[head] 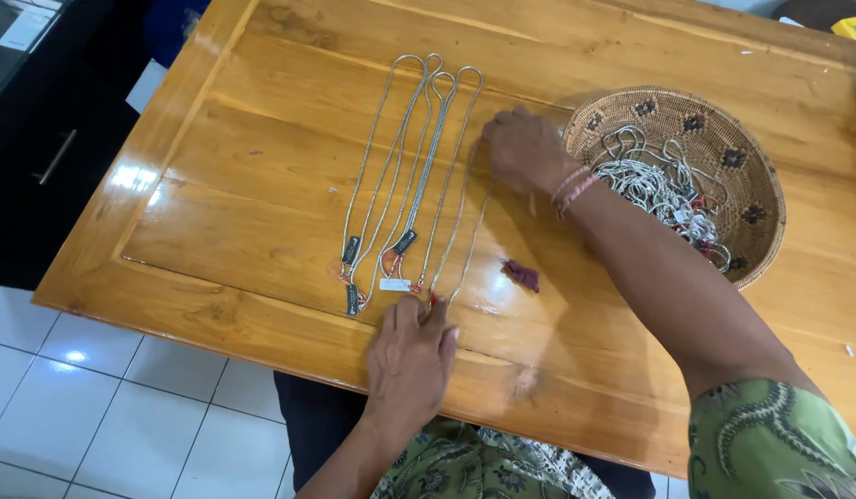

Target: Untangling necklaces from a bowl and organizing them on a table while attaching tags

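Head view. A silver chain lies stretched on the wooden table, running from lower centre up to the middle of the frame, between the two hands. The left hand, at lower centre, lies palm down with fingers nearly flat, its fingertips pressing the near end of the chain against the table. The right hand, at upper centre, is loosely curled, knuckles up, resting on the far end of the same chain; whether it pinches the chain cannot be told. Its forearm crosses the frame diagonally from the lower right (bead bracelets circle the wrist).

Just left of this chain, three more long looped chains lie side by side, making four laid out; small dark and white tags sit near their lower ends. A round woven basket at upper right, just beside the right wrist, holds a tangled heap of further chains (uncountable). One small dark red scrap lies on the table between the forearms.
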